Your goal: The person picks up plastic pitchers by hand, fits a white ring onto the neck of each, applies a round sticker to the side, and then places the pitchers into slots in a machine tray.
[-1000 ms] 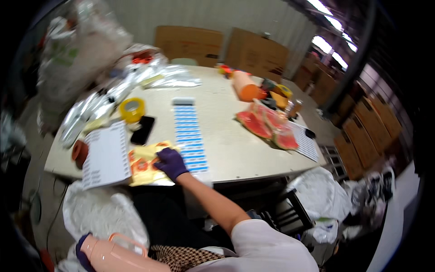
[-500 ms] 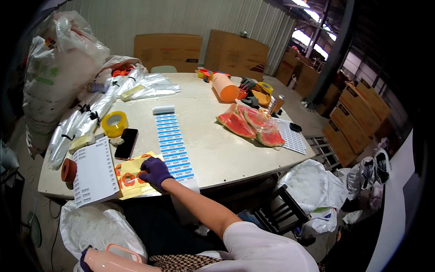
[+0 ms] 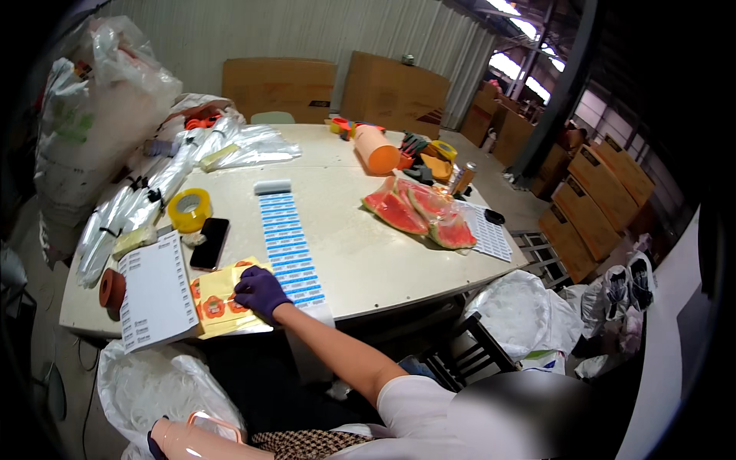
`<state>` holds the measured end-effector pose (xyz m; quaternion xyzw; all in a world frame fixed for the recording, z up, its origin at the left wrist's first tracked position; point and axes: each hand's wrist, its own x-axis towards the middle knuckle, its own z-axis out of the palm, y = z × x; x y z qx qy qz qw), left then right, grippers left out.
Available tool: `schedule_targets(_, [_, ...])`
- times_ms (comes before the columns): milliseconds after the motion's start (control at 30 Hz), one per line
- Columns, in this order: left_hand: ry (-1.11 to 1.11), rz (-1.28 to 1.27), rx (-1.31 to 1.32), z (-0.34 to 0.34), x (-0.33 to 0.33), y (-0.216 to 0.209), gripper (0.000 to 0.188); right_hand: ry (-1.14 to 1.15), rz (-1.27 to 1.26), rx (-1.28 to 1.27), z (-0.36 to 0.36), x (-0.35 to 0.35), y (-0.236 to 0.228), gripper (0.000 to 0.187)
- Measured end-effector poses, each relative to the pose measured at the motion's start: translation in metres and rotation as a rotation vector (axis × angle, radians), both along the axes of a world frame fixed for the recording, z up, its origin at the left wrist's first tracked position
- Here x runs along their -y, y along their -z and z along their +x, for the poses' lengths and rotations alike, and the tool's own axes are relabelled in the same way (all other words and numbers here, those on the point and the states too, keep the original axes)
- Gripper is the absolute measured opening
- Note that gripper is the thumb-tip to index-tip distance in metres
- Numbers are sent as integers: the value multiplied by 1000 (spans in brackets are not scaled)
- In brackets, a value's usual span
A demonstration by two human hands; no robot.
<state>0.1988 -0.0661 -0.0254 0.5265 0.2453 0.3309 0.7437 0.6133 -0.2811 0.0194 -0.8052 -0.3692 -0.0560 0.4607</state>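
My right hand (image 3: 261,294), in a purple glove, is over a yellow sheet of orange and red flower-shaped stickers (image 3: 214,307) at the near edge of the table. Its fingers are bunched at the edge of a sticker, partly hiding it. Down at the lower left, my left hand (image 3: 156,441), gloved in dark purple, is wrapped round the end of a shiny pink tumbler (image 3: 201,445) with a loop handle. The tumbler lies tilted across my lap, and most of the left fingers are behind it.
Beside the stickers lie a white label sheet (image 3: 156,295), a black phone (image 3: 210,244), a yellow tape roll (image 3: 189,210) and a blue-white label strip (image 3: 285,238). Bagged watermelon slices (image 3: 418,213) and an orange cylinder (image 3: 376,150) sit farther right. A plastic-lined bin (image 3: 165,391) stands below the table.
My right fingers have drawn together and shifted slightly left over the sticker sheet. The tumbler in my left hand has turned a little, its handle showing more. The view has shifted slightly.
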Motion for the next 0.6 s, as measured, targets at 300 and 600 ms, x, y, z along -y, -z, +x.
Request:
schedule_targets(300, [-62,-65,173,-39,8,3,51,-135,-228,70,14,5,-5,52])
schedule_targets(600, [-159,-18,179,-61,18,12,51,61,-75,-82,-6,-5,-9,26])
